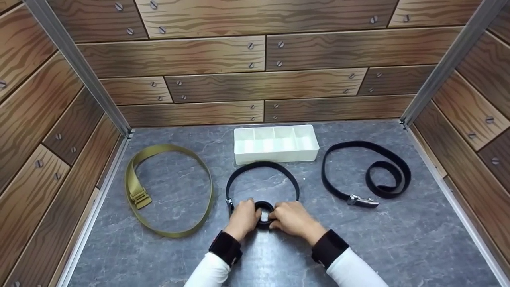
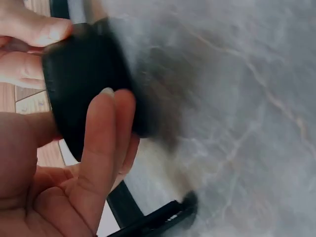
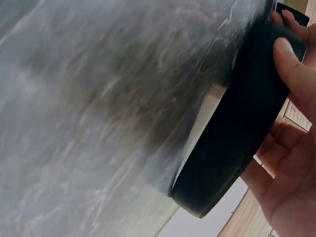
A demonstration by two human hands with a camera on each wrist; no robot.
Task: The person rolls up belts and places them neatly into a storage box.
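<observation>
Between my two hands is a black belt (image 1: 264,164), its near end wound into a round coil and the rest arcing away across the surface. My left hand (image 1: 244,217) grips the coil's left side, and its fingers (image 2: 101,133) lie against the coiled strap (image 2: 81,81) in the left wrist view. On the opposite side my right hand (image 1: 294,218) pinches the coil, with strap between thumb and fingers in the right wrist view. The belt's buckle (image 1: 229,202) lies just left of my left hand and shows partly.
A white divided tray (image 1: 277,157) stands behind the held belt. To the left lies an olive webbing belt (image 1: 175,234) in a loop. Another black belt (image 1: 356,144) with a silver buckle lies partly curled at the right. Wood-patterned walls (image 1: 263,52) enclose the grey surface (image 1: 398,247).
</observation>
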